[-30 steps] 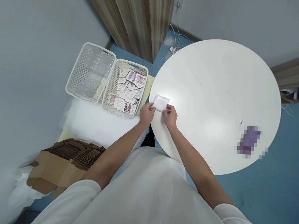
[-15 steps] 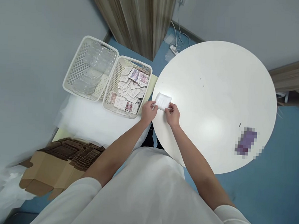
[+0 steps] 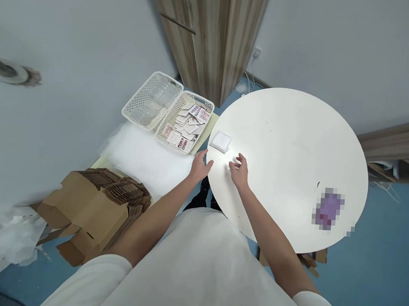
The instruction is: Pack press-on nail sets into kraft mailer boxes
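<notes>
The white packet point(image 3: 221, 141) lies on the round worktop point(image 3: 286, 176), near its left edge. Just nearer the wearer than the packet, the left grip point(image 3: 201, 165) and right grip point(image 3: 240, 170) are partly open, both holding nothing.

beyond the left hand point(image 3: 200, 166), the packet point(image 3: 221, 141) is showing white; farther beyond, the cabinet point(image 3: 207, 42) is displaying brown streaks; leftward, the carton point(image 3: 80, 198) is appearing tan.
</notes>
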`<action>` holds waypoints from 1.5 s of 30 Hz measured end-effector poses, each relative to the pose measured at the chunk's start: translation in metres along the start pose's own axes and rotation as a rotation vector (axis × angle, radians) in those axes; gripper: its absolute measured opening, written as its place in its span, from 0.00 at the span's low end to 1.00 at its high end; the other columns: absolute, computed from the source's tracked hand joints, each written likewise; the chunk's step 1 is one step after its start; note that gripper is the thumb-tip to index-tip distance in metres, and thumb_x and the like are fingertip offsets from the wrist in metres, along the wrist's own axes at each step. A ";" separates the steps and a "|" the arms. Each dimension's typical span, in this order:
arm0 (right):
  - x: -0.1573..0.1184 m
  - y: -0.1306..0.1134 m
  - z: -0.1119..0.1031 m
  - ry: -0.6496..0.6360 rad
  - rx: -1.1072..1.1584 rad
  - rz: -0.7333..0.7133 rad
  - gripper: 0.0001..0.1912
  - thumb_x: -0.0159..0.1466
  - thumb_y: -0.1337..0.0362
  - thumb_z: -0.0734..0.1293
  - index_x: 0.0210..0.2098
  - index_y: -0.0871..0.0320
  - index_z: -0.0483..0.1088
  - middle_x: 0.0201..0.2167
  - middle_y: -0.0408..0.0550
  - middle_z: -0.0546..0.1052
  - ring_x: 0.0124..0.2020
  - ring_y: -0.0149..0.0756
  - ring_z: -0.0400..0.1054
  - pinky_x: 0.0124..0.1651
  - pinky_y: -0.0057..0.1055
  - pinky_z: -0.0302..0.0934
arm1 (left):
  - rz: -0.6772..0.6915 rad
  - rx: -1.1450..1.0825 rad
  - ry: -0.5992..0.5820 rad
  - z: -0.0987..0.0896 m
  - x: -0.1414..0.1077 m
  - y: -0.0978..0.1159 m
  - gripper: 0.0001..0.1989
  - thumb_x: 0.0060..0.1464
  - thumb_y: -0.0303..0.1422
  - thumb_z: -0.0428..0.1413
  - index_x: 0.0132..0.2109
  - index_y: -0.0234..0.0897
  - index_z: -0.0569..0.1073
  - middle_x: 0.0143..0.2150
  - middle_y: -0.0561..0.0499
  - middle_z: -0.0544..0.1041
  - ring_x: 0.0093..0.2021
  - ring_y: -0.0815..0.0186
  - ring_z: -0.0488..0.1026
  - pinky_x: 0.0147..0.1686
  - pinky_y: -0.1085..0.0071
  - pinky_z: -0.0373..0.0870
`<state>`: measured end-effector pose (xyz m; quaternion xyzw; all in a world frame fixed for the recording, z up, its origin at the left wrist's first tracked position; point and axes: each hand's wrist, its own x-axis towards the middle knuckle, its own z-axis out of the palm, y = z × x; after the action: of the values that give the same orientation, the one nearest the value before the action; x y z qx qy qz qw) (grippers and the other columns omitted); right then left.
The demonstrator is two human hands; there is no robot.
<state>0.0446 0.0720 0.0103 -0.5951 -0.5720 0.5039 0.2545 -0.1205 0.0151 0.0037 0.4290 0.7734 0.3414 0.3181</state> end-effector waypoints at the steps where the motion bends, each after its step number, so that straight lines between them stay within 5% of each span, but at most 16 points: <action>1: -0.004 0.002 -0.004 -0.010 0.007 -0.006 0.31 0.56 0.55 0.60 0.57 0.54 0.51 0.51 0.52 0.61 0.37 0.31 0.64 0.41 0.33 0.63 | -0.004 0.004 0.003 -0.002 -0.008 0.002 0.26 0.50 0.35 0.52 0.57 0.38 0.59 0.56 0.44 0.62 0.57 0.58 0.58 0.52 0.62 0.60; 10: -0.024 0.001 -0.010 -0.077 0.037 -0.088 0.27 0.55 0.56 0.60 0.54 0.55 0.55 0.47 0.51 0.65 0.31 0.29 0.64 0.37 0.32 0.62 | -0.031 -0.041 0.054 -0.010 -0.057 0.013 0.26 0.50 0.36 0.52 0.56 0.39 0.59 0.56 0.44 0.63 0.54 0.59 0.62 0.47 0.63 0.64; 15: -0.034 -0.009 0.011 -0.262 0.103 -0.197 0.21 0.56 0.56 0.60 0.47 0.58 0.61 0.30 0.43 0.69 0.25 0.28 0.62 0.34 0.30 0.61 | -0.050 -0.105 0.040 -0.031 -0.087 0.006 0.21 0.51 0.35 0.51 0.53 0.38 0.61 0.37 0.50 0.73 0.36 0.68 0.71 0.37 0.70 0.68; 18: -0.037 -0.016 0.033 -0.376 0.104 -0.250 0.20 0.56 0.55 0.61 0.44 0.58 0.63 0.27 0.42 0.68 0.25 0.29 0.62 0.33 0.30 0.61 | -0.076 -0.050 0.121 -0.055 -0.108 -0.007 0.18 0.51 0.32 0.49 0.50 0.39 0.63 0.32 0.52 0.72 0.33 0.69 0.70 0.34 0.72 0.68; 23: -0.043 -0.039 0.085 -0.585 -0.024 -0.359 0.18 0.57 0.56 0.60 0.43 0.59 0.64 0.28 0.44 0.70 0.25 0.29 0.62 0.30 0.29 0.60 | -0.151 0.036 0.384 -0.101 -0.145 -0.037 0.19 0.50 0.32 0.49 0.50 0.38 0.62 0.42 0.48 0.71 0.40 0.66 0.69 0.40 0.68 0.67; 28: -0.078 -0.070 0.155 -0.853 -0.313 -0.665 0.19 0.55 0.56 0.63 0.43 0.58 0.66 0.34 0.47 0.70 0.31 0.32 0.65 0.36 0.32 0.61 | -0.270 0.251 0.597 -0.149 -0.184 -0.075 0.20 0.51 0.38 0.49 0.51 0.38 0.63 0.51 0.44 0.65 0.52 0.60 0.63 0.49 0.62 0.61; 35: -0.158 -0.093 0.251 -0.852 -0.856 -1.084 0.29 0.55 0.59 0.64 0.54 0.59 0.56 0.45 0.56 0.65 0.45 0.43 0.61 0.41 0.36 0.59 | -0.690 0.407 0.374 -0.191 -0.246 -0.140 0.39 0.40 0.57 0.50 0.56 0.41 0.58 0.57 0.41 0.59 0.57 0.47 0.53 0.48 0.53 0.56; 40: -0.185 -0.101 0.287 -0.702 -1.090 -1.125 0.13 0.55 0.73 0.60 0.40 0.61 0.64 0.38 0.56 0.70 0.41 0.42 0.63 0.41 0.35 0.55 | -0.619 0.371 0.267 -0.197 -0.273 -0.166 0.40 0.40 0.56 0.50 0.57 0.39 0.57 0.56 0.42 0.60 0.56 0.50 0.56 0.48 0.59 0.57; 45: -0.183 -0.110 0.294 -0.749 -0.896 -0.949 0.10 0.54 0.70 0.58 0.37 0.58 0.62 0.32 0.48 0.72 0.33 0.36 0.65 0.35 0.31 0.55 | -0.556 0.439 0.251 -0.205 -0.279 -0.170 0.31 0.47 0.53 0.47 0.54 0.41 0.62 0.51 0.42 0.66 0.51 0.52 0.61 0.47 0.58 0.56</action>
<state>-0.2344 -0.1562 0.0565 -0.1202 -0.9657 0.2276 -0.0338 -0.2377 -0.3509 0.0387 0.2156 0.9481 0.1177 0.2019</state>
